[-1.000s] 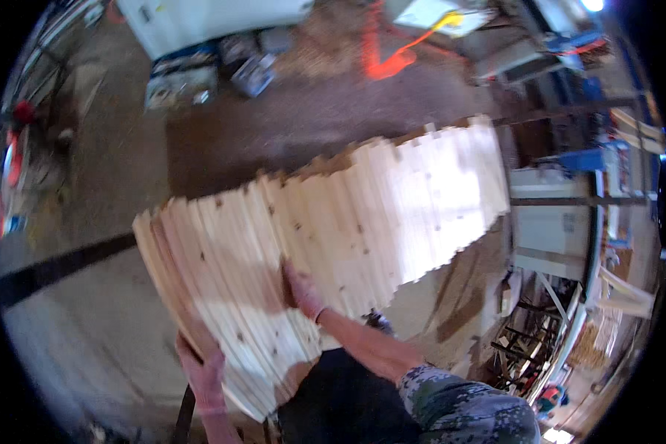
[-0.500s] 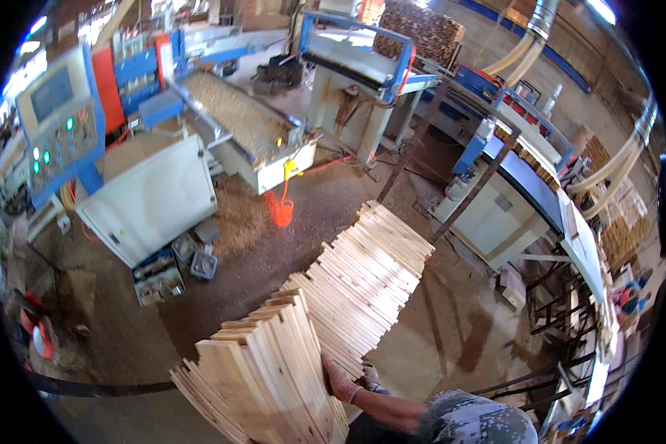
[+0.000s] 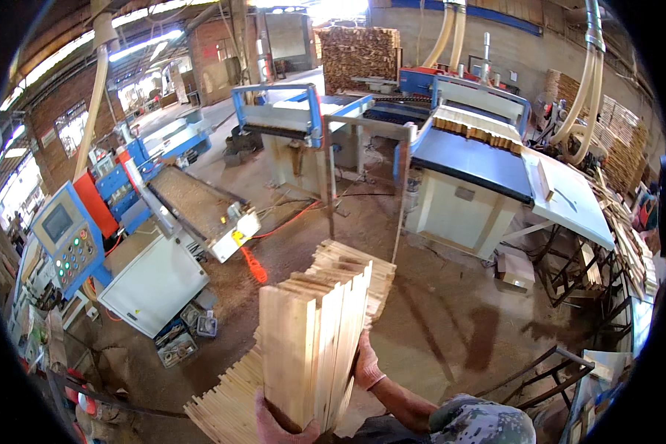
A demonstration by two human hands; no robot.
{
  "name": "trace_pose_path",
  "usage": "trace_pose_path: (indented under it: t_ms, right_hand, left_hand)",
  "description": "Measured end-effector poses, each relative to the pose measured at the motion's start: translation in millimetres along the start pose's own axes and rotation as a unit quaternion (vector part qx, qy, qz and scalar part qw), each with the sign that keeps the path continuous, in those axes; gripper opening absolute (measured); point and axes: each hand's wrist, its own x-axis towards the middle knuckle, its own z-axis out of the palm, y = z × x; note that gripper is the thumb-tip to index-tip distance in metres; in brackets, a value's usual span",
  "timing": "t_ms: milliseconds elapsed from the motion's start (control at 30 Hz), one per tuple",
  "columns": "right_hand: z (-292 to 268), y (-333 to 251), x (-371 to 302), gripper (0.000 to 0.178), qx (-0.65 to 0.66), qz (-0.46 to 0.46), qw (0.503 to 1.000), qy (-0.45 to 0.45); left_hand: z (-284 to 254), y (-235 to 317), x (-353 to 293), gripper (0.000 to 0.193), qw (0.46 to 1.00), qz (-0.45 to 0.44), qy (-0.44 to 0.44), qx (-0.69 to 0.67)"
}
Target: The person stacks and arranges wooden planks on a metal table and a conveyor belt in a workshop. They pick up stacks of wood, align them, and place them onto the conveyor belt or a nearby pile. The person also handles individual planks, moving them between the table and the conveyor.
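Observation:
A thick bundle of pale wooden boards (image 3: pixel 311 348) stands nearly upright before me, tilted slightly to the right. My left hand (image 3: pixel 280 428), in a pinkish glove, is closed round its lower left edge. On the bundle's right side, my gloved right hand (image 3: pixel 366 364) presses against it; its fingertips are partly hidden behind the wood. Together the hands clasp the bundle between them. Behind it lies a row of similar wooden strips (image 3: pixel 381 285), and more strips (image 3: pixel 226 403) fan out at the lower left. What carries these rows is hidden.
At the left is a machine with a blue control panel (image 3: pixel 68 235) and a white cabinet (image 3: pixel 155 277). A metal frame (image 3: pixel 405 192) rises ahead, with a blue-topped machine (image 3: pixel 472 164) beyond it. Dark metal stands (image 3: pixel 555 362) occupy the lower right. An orange coiled hose (image 3: pixel 255 268) hangs near the sawdust tray.
The bundle of boards has come more upright and stands apart from the row behind. My left hand has come into view at its base. The view has tilted upward.

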Motion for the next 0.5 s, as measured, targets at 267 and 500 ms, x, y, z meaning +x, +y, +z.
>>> trace_pose_path:
  t_ms: [267, 500]
  right_hand:
    - [-112.4, -259.8, -31.6, 0.075, 0.086, -0.171, 0.981, 0.041]
    - [-242.6, -374.1, -43.0, 0.073, 0.185, -0.278, 0.927, 0.171]
  left_hand:
    - [184.1, 150.0, 15.8, 0.110, 0.960, 0.275, -0.032, -0.051]
    - [320.0, 202.3, 38.0, 0.116, 0.905, 0.359, -0.212, -0.080]
